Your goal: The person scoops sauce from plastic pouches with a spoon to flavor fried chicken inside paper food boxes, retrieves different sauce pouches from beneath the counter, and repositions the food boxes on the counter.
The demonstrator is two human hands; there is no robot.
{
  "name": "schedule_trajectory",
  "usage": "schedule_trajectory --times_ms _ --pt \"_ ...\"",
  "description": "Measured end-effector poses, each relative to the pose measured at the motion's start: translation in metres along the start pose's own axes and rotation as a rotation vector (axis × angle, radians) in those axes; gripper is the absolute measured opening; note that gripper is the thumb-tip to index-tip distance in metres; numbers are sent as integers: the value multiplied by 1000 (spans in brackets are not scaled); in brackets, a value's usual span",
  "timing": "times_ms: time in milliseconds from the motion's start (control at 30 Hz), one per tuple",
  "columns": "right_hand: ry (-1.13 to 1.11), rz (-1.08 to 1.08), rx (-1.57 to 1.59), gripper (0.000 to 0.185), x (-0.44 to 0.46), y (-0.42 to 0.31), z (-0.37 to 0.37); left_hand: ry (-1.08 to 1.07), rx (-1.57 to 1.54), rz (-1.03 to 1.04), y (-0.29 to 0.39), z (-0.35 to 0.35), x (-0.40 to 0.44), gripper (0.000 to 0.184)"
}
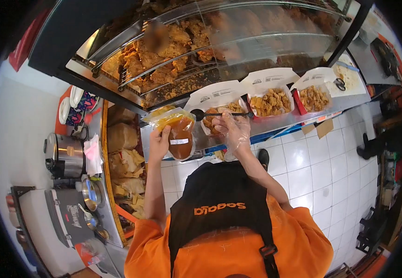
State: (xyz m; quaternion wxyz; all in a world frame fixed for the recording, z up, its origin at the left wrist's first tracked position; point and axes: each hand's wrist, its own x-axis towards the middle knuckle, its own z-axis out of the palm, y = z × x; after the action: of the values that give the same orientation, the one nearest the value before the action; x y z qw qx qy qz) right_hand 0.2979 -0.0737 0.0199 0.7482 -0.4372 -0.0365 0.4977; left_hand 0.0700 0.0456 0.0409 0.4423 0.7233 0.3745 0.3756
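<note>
Just ahead of me, a person in an orange shirt and black apron stands at a steel surface (344, 102), both hands busy. The left hand (160, 141) pinches the upper side of a clear plastic bag (182, 124) partly filled with brown sauce (181, 150), a white label on its front; the bag hangs upright at the near edge. The right hand (232, 132), in a clear plastic glove, is closed around the handle of a black ladle (219, 114), held level, its bowl just beside the bag's upper right edge; I cannot tell whether there is sauce in it. Three open boxes stand in a row, their lids raised: the left box (215, 93), partly behind the ladle and glove, the middle box (268, 78) and the right box (319, 77), all holding fried pieces. Scissors (339, 84) lie beyond the last one, and a display case (110, 96) of fried chicken rises behind. The step in hand looks like handling sauce at the left box; the next move probably calls for a steady bag and a level ladle, to avoid drips.
</note>
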Motion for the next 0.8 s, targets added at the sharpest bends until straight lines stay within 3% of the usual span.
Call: schedule_trajectory --times_ms 400,500,600,667,800 --pt "44 9 96 26 -1 3 -4 -141 64 41 -10 -7 17 26" --pt "63 0 57 26 4 5 -4 -110 0 -40 -31 -10 10 28" --pt "66 -27 34 27 17 10 -17 -68 -277 -256 -67 -12 -2 28" --pt "95 -27 31 26 18 8 -18 -37 -458 -223 -94 -2 -9 27" --pt "87 -30 33 24 18 8 -15 76 -647 -221 -83 3 -11 29"
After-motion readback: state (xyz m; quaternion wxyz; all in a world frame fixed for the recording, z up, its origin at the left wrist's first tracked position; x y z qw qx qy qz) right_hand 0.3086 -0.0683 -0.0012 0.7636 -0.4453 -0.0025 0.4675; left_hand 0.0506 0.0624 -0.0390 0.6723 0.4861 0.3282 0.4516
